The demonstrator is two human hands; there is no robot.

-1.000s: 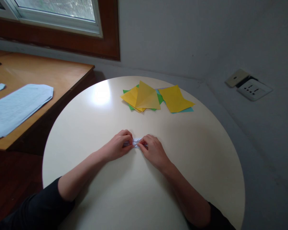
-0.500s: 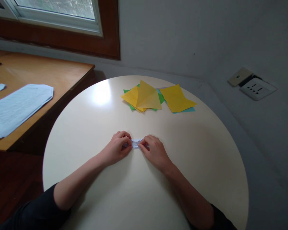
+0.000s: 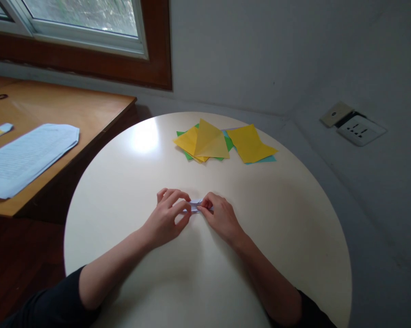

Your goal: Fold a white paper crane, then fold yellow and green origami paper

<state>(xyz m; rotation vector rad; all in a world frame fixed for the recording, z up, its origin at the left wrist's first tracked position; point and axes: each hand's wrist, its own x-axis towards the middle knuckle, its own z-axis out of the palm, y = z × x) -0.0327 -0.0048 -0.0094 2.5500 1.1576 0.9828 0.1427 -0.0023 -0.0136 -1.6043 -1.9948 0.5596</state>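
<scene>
A small piece of folded white paper [image 3: 195, 207] lies near the middle of the round white table [image 3: 287, 218], mostly covered by my fingers. My left hand [image 3: 169, 212] is at its left end, fingers curled with thumb and index finger closed at the paper's edge. At the right end, my right hand [image 3: 220, 214] pinches the paper between thumb and fingers. Some of the folds are hidden behind the fingertips.
Yellow sheets [image 3: 212, 139] lie over green ones at the table's far side. Beside them another yellow sheet [image 3: 252, 143] covers a blue one. On a wooden desk [image 3: 99, 107] to the left are printed papers [image 3: 34, 157] and scissors [image 3: 0, 97]. A socket [image 3: 361, 130] is on the wall.
My left hand has lifted and arched its fingers, shifting its grip at the paper's left end. My right hand stays at the right end. The view has tilted slightly.
</scene>
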